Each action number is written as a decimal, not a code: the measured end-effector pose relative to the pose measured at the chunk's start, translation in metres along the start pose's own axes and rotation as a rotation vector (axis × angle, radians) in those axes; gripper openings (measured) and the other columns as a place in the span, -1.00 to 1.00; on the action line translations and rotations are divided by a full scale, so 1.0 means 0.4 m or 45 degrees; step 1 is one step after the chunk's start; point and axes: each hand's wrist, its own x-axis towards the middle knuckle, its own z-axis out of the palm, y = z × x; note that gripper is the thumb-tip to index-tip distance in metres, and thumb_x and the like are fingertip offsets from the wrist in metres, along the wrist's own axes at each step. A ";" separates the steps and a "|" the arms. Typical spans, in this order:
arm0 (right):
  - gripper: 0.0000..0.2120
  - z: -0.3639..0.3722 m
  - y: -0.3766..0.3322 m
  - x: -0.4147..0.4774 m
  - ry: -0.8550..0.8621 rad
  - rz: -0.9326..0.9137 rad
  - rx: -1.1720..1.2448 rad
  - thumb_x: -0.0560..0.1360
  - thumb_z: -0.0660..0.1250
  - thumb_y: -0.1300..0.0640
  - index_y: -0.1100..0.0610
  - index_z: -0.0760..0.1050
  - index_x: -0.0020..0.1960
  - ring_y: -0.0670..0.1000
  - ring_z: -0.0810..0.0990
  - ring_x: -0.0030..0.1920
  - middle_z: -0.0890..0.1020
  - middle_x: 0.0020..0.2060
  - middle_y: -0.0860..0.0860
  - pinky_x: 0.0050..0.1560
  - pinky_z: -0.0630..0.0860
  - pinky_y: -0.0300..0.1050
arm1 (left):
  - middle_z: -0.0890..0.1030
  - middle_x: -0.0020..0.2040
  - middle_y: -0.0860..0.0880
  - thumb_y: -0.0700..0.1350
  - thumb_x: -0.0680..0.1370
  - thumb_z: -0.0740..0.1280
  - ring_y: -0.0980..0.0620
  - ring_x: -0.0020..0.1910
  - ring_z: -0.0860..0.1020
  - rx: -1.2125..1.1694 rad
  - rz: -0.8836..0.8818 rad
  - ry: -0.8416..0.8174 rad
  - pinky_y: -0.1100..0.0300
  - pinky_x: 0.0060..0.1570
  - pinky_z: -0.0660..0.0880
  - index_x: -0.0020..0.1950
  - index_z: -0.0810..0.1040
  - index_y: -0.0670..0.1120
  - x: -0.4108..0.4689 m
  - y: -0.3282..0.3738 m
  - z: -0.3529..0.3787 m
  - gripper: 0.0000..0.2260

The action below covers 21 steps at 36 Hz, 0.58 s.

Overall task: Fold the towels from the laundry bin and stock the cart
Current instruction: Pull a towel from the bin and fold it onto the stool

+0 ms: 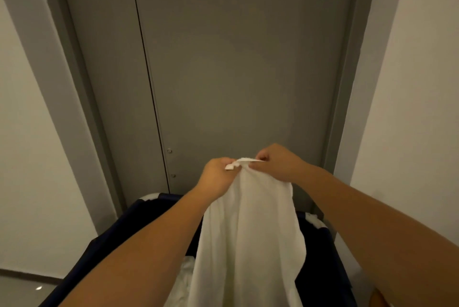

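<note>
- Left hand (215, 174) pinches the top edge of a white towel (248, 227), fingers curled round the cloth.
- Right hand (275, 161) pinches the same edge just beside it, hands nearly touching.
- The towel hangs down between the forearms, over the dark blue bin (139, 227).
- More white cloth (185, 274) lies inside the bin.
- A grey door (236, 58) stands behind.
</note>
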 end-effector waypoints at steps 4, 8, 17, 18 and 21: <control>-0.77 -0.030 0.063 -0.037 -0.110 0.094 -0.064 0.51 0.36 -0.04 0.11 0.58 -0.18 -0.05 0.50 -0.28 0.54 -0.31 -0.05 -0.22 0.40 -0.17 | 0.61 -0.14 0.00 -0.12 0.58 0.33 0.04 -0.15 0.57 -0.064 0.004 0.144 0.22 -0.16 0.45 0.01 0.63 -0.07 0.017 0.002 -0.034 -0.91; -0.82 -0.029 0.131 -0.082 -0.179 0.277 0.029 0.50 0.37 -0.06 0.04 0.58 -0.15 -0.04 0.58 -0.19 0.60 -0.22 -0.03 -0.18 0.47 -0.22 | 0.62 -0.04 -0.06 -0.12 0.59 0.32 0.02 -0.11 0.57 -0.102 -0.012 0.206 0.22 -0.10 0.45 0.14 0.62 -0.12 0.030 0.010 -0.076 -0.82; -0.77 -0.010 0.136 -0.116 0.056 0.333 0.495 0.51 0.39 0.05 0.23 0.62 -0.16 -0.03 0.49 -0.39 0.58 -0.40 0.04 -0.29 0.46 -0.20 | 0.62 -0.11 -0.09 -0.08 0.60 0.27 -0.01 -0.19 0.55 0.038 -0.002 0.235 0.23 -0.26 0.42 0.07 0.62 -0.12 0.031 0.008 -0.097 -0.82; -0.76 -0.009 0.128 -0.114 0.085 0.332 0.550 0.52 0.37 0.05 0.24 0.62 -0.15 -0.04 0.46 -0.40 0.56 -0.40 0.04 -0.30 0.43 -0.21 | 0.61 -0.13 -0.08 -0.06 0.61 0.25 0.00 -0.22 0.53 0.100 -0.001 0.214 0.23 -0.29 0.40 0.07 0.60 -0.12 0.028 0.009 -0.095 -0.81; -0.72 -0.007 0.091 -0.104 0.153 0.332 0.803 0.56 0.31 0.10 0.35 0.58 -0.08 -0.01 0.44 -0.36 0.55 -0.35 0.09 -0.33 0.40 -0.23 | 0.50 -0.13 0.02 -0.01 0.61 0.24 0.09 -0.27 0.47 0.140 -0.077 0.161 0.25 -0.34 0.36 0.16 0.38 -0.03 0.021 0.010 -0.087 -0.83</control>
